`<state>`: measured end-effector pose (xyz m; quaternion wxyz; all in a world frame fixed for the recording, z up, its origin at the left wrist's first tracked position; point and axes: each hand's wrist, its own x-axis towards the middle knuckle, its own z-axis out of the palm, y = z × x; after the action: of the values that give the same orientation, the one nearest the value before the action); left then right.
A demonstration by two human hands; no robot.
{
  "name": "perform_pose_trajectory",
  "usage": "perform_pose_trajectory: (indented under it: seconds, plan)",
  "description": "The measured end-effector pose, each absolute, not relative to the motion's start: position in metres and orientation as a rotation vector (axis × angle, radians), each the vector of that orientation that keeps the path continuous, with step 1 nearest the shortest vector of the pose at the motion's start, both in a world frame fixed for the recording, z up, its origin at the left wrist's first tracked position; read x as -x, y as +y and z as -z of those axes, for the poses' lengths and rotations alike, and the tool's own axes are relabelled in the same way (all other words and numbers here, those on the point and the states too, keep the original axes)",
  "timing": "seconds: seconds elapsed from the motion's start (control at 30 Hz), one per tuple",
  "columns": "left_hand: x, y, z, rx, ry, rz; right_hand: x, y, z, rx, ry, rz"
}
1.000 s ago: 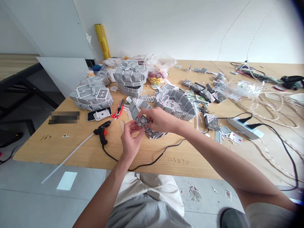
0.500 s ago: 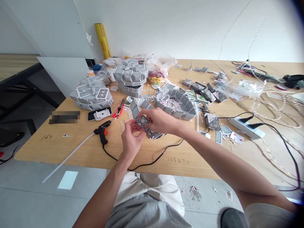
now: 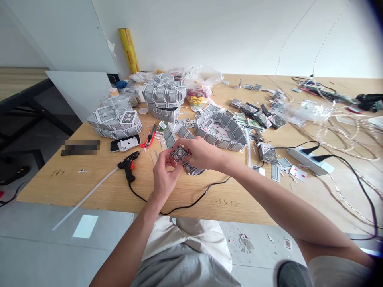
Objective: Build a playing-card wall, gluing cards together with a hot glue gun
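Note:
Between my hands is a strip of dark patterned playing cards (image 3: pixel 178 154), its lower part bending down towards the table. My left hand (image 3: pixel 165 172) pinches its left end between thumb and fingers. My right hand (image 3: pixel 201 152) grips it from above, its fingertips partly hidden by the hand itself. Just beyond them lies a curved grey card piece (image 3: pixel 170 135). Behind my right hand stands an open heart-like box made of folded cards (image 3: pixel 229 137), with loose cards inside. To the left rests a black glue gun (image 3: pixel 128 167) with a long white glue stick in it.
A red utility knife (image 3: pixel 149 137) and a phone (image 3: pixel 115 145) with cards on it lie to the left. Two lidded card boxes (image 3: pixel 115 119) stand behind. Card packs (image 3: pixel 263 115), a power strip (image 3: pixel 311 160) and rope (image 3: pixel 338 135) cover the right side. The glue gun's cable (image 3: pixel 197 199) crosses in front.
The strip's upper end has turned slightly in my fingers, showing more of one card's patterned face. Both hands stay in nearly the same place.

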<state>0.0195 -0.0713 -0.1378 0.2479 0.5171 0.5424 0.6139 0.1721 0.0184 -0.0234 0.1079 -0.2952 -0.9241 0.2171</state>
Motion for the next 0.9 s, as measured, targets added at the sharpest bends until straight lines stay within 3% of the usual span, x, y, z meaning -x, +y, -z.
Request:
perform_pose_trajectory:
  seconds: [0.9]
  plan:
    - [-0.005,-0.072,0.138,-1.605,1.607,-1.578,-0.172,0.010,0.022,0.885,-2.814,-0.596]
